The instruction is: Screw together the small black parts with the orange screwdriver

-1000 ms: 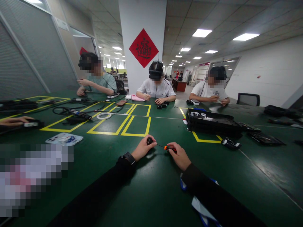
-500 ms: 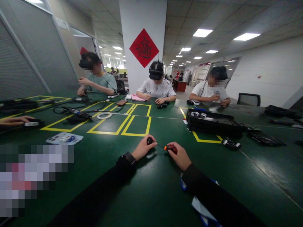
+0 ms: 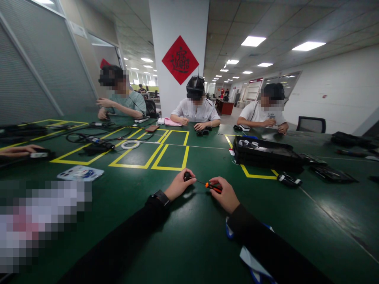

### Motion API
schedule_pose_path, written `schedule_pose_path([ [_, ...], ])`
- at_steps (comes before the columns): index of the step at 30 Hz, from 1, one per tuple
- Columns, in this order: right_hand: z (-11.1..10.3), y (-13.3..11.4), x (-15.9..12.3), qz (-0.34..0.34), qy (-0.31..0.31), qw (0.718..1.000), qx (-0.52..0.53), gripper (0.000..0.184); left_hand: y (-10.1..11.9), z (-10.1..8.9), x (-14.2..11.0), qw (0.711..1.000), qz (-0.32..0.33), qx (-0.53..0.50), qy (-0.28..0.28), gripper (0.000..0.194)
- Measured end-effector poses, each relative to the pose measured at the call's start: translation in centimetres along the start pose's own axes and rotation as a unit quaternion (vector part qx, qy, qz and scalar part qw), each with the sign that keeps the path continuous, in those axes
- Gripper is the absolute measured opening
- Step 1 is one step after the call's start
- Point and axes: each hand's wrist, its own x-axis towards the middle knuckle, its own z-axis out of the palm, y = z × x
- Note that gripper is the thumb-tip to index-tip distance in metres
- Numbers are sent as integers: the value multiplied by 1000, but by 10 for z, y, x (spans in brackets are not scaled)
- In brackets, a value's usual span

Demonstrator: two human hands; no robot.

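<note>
My left hand (image 3: 179,184), with a dark watch at its wrist, is closed around a small black part (image 3: 187,176) whose kind I cannot make out. In my right hand (image 3: 226,195) is a screwdriver (image 3: 215,188) with an orange and black handle, gripped between thumb and fingers. Its thin shaft points left to the black part and reaches my left fingertips; whether the tip sits in the part is too small to tell. Both hands are just above the green table (image 3: 195,236).
A black open case (image 3: 266,154) stands at the right, with a small black device (image 3: 289,180) near it. A phone (image 3: 80,173), cables (image 3: 97,144) and a white cable coil (image 3: 130,145) lie left. A blue lanyard (image 3: 254,262) is beside my right sleeve. Several people sit around the table.
My right fingers have shifted slightly on the screwdriver handle, showing more of its orange. My left hand and the black part stay in place.
</note>
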Motion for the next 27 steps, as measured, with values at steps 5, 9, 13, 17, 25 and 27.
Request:
schedule_pose_path([
  [5,2,6,1,54,-20,998,16,22,1,0,0,1000,-8,-1,1,21],
  [9,2,9,2,45,-28,998,22,23,1,0,-1,1000,-8,-3,3,21],
  [13,0,4,1,18,-20,999,36,27,-1,0,0,1000,2,-7,1,20],
  [17,1,2,1,32,-23,998,40,27,-2,0,1,1000,-3,8,2,20],
  [25,0,1,2,14,-38,999,34,21,0,0,0,1000,5,11,0,24],
  [27,0,-1,2,7,-34,999,30,21,1,0,0,1000,3,12,0,26],
])
